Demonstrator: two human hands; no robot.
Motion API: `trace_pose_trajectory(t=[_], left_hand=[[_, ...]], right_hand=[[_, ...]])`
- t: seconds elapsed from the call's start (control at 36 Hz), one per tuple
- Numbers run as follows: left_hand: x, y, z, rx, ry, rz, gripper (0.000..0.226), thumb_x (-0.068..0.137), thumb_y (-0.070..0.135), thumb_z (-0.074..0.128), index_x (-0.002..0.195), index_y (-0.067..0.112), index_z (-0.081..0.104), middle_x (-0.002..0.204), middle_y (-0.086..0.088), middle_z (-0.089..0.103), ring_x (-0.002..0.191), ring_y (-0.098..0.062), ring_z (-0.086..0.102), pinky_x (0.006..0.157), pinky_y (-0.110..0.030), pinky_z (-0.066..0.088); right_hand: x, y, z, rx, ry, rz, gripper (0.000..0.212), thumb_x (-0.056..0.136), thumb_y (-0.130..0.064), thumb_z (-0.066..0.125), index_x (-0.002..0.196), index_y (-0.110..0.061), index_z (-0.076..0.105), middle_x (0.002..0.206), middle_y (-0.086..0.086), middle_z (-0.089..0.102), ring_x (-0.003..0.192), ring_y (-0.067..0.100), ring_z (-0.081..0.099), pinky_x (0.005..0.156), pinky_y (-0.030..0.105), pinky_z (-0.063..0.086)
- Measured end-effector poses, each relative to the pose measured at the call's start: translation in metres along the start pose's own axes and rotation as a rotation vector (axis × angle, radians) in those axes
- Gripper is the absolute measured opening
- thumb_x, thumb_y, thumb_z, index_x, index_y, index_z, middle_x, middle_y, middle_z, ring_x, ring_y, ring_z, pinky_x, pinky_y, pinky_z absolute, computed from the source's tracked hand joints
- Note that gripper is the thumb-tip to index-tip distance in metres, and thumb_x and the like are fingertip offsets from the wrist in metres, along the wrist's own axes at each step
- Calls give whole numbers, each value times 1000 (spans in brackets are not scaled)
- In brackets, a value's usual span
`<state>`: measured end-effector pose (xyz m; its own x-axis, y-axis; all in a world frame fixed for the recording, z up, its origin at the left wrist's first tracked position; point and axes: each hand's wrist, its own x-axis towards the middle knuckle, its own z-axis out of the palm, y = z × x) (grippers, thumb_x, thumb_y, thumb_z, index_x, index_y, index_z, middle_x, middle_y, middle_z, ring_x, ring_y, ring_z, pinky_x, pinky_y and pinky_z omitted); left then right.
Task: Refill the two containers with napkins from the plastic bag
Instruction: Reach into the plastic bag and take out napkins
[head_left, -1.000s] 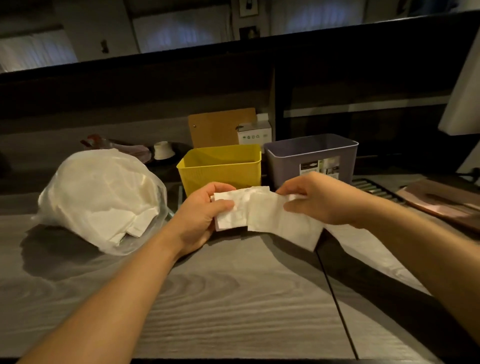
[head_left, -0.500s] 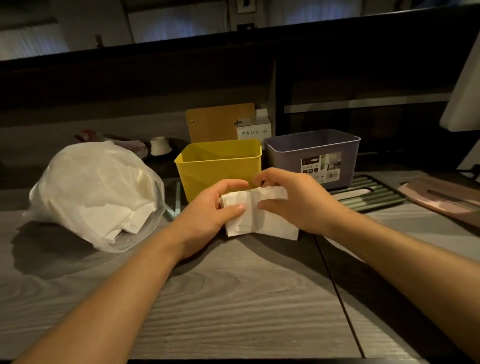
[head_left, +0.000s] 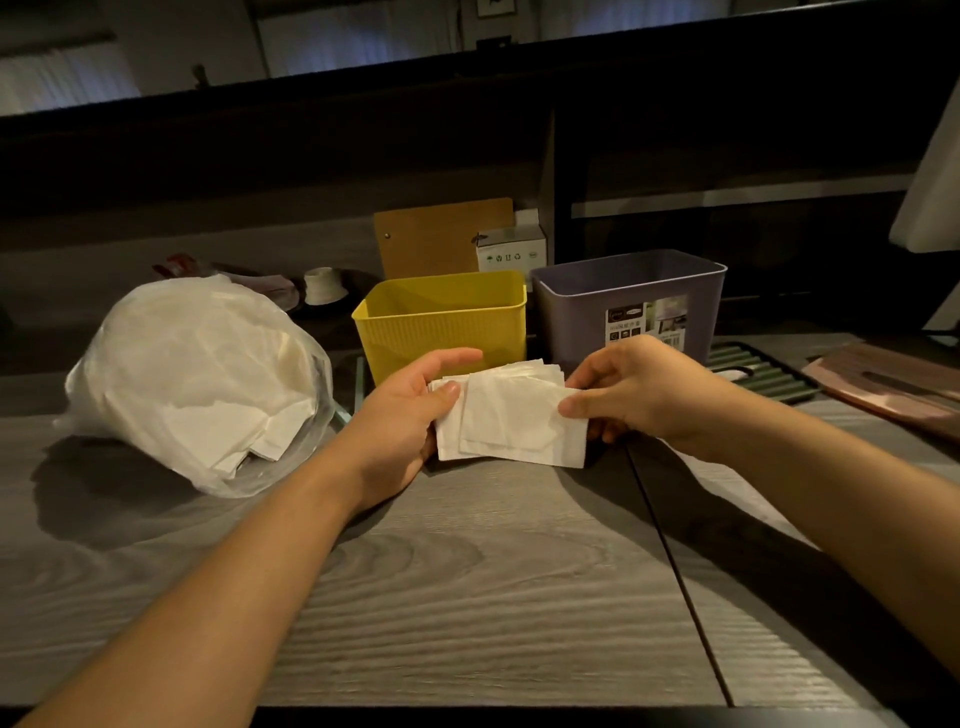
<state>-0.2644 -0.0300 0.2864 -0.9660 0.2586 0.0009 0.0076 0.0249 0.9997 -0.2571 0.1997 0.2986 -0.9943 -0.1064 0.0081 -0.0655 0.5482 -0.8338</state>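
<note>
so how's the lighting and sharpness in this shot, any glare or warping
Head view: dim and warm, background nearly black; the plastic bag throws a broad soft shadow on the table. No hard glare, only a faint sheen on the bag. Napkins in the left hand and right hand look fairly sharp. Wide-angle warping bends the far ledge and stretches the forearms.
</note>
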Motion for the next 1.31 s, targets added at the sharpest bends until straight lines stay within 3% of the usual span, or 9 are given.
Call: trace_pose_trajectory(t=[0.22, 0.53, 0.64, 0.72, 0.81, 0.89, 1.0, 1.08, 1.31], left_hand=[[-1, 2, 1, -7, 41, -13, 34, 108, 9, 39, 128, 24, 63, 126, -6, 68, 110, -20, 70, 79, -30, 62], [-3, 3, 3, 48, 27, -13, 31, 107, 14, 44, 128, 27, 64, 125, -2, 67, 112, -19, 67, 76, -29, 60], [-4, 3, 4, 59, 26, 14, 32, 108, 33, 38, 126, 30, 64, 123, 5, 66, 110, -12, 66, 83, -29, 59], [-5, 1, 2, 138, -35, 57, 35, 94, 46, 53, 127, 35, 61, 117, 6, 69, 105, -14, 70, 90, -39, 60], [-3, -2, 0, 280, -75, 118, 51, 90, 23, 70, 137, 35, 53, 122, 4, 68, 104, -9, 70, 82, -28, 60], [-3, -5, 0, 303, -61, 154, 60, 93, 2, 67, 139, 38, 51, 123, -1, 67, 101, -15, 71, 81, -35, 62], [-2, -7, -2, 241, -36, 202, 60, 95, -5, 60, 139, 36, 52, 123, -5, 68, 105, -20, 71, 85, -40, 62], [-1, -9, -3, 187, -41, 212, 58, 94, -5, 61, 136, 35, 55, 128, -6, 66, 111, -24, 69, 85, -39, 61], [-5, -8, 0, 202, 5, 251, 64, 91, -8, 62, 138, 34, 52, 123, -3, 62, 109, -19, 66, 85, -28, 58]], right_hand=[[-1, 0, -8, -124, 152, -168, 4, 91, -23, 71, 88, -24, 69, 84, -3, 72, 78, 12, 69, 70, 23, 58], [-9, -9, 6, 132, -34, -248, 5, 94, -15, 67, 97, -19, 68, 88, -2, 76, 85, 9, 73, 71, 25, 60], [-4, -3, 15, -71, 71, -243, 8, 95, -20, 67, 97, -27, 66, 86, -10, 73, 85, 4, 69, 72, 18, 56], [-1, 0, 19, -105, 113, -252, 8, 95, -21, 67, 98, -28, 67, 85, -13, 71, 85, 3, 68, 71, 17, 54], [2, 2, 21, -157, 137, -278, 10, 94, -23, 68, 101, -29, 66, 93, -14, 71, 89, 2, 66, 73, 16, 54], [2, 2, 21, -150, 178, -312, 16, 94, -22, 68, 107, -30, 65, 105, -13, 68, 98, 3, 64, 81, 20, 56], [1, 1, 20, -43, 180, -378, 51, 91, -19, 71, 135, -35, 51, 133, -13, 52, 117, 1, 53, 84, 14, 51], [-1, 2, 21, 87, 43, -356, 73, 90, -11, 72, 147, -40, 38, 139, -16, 48, 124, 0, 49, 91, 19, 53], [-8, 1, 35, 152, 67, -338, 61, 95, -1, 57, 140, -41, 47, 128, -12, 53, 111, 2, 54, 80, 16, 52]])
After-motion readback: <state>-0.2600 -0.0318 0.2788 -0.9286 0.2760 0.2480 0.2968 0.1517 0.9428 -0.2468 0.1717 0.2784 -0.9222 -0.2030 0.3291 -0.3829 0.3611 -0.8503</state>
